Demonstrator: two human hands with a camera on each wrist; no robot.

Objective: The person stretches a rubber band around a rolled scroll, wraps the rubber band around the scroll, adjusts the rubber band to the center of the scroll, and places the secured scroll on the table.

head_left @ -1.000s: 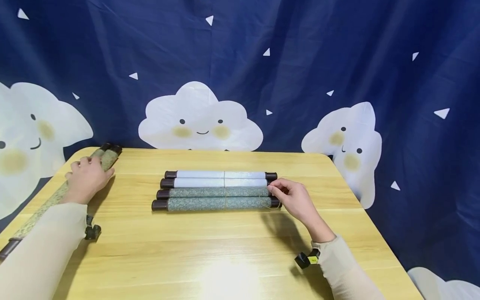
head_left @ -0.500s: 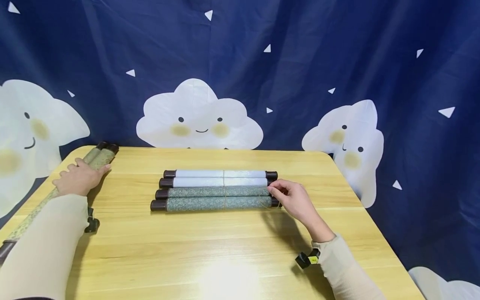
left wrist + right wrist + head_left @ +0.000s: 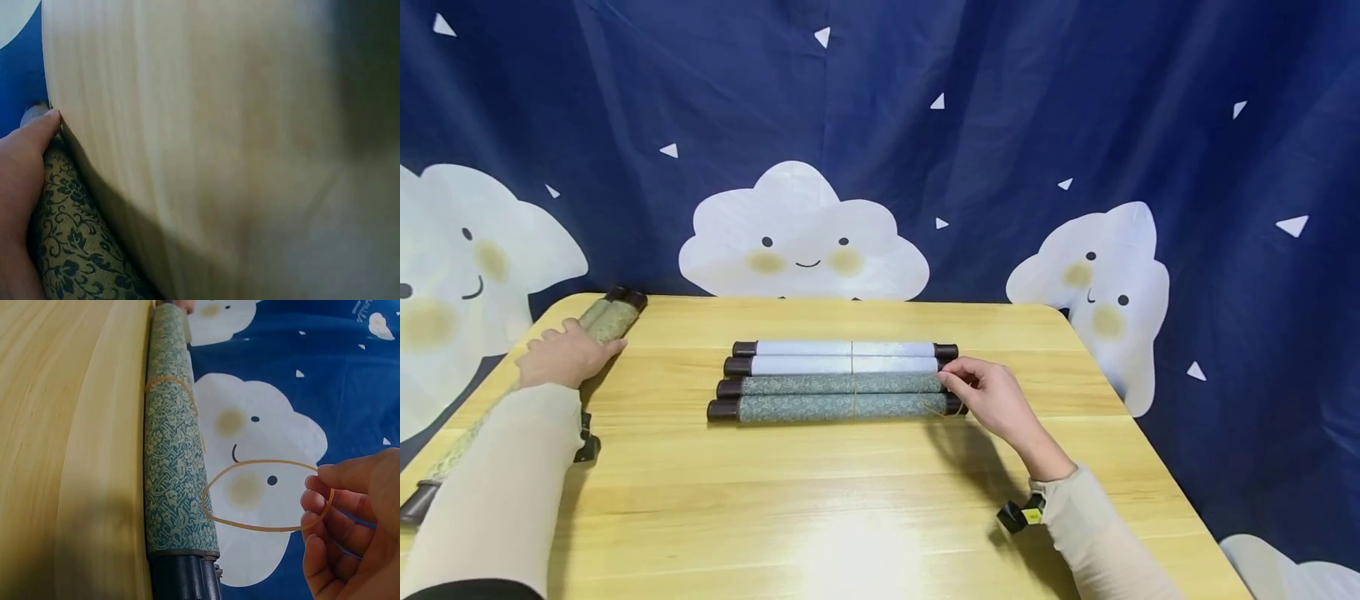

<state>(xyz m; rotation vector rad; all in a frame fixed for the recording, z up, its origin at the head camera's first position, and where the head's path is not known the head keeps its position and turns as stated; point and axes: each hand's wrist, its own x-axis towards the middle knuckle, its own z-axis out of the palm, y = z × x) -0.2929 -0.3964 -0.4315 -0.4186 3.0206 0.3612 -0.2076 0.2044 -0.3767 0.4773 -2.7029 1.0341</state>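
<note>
Two white scrolls [image 3: 797, 365] and two teal patterned scrolls [image 3: 805, 407] lie side by side at mid-table, with a thin rubber band [image 3: 853, 407] across their middle. At their right end my right hand [image 3: 996, 400] pinches a second rubber band [image 3: 269, 529] between thumb and fingertips; it hangs as a loose loop beside the teal scroll [image 3: 178, 456] in the right wrist view. My left hand [image 3: 561, 354] grips a pair of olive floral scrolls [image 3: 613, 323] along the table's left edge, thumb on the near side. Its fingers' far side is partly hidden.
The wooden table [image 3: 820, 483] has rounded back corners. A dark blue curtain [image 3: 985, 150] with cloud prints hangs right behind it. Dark end knobs [image 3: 417, 504] of the olive scrolls reach the left front.
My left hand has slid a little toward me and to the left along the olive scrolls. The right hand stays in place with the rubber band; the banded scrolls lie as before.
</note>
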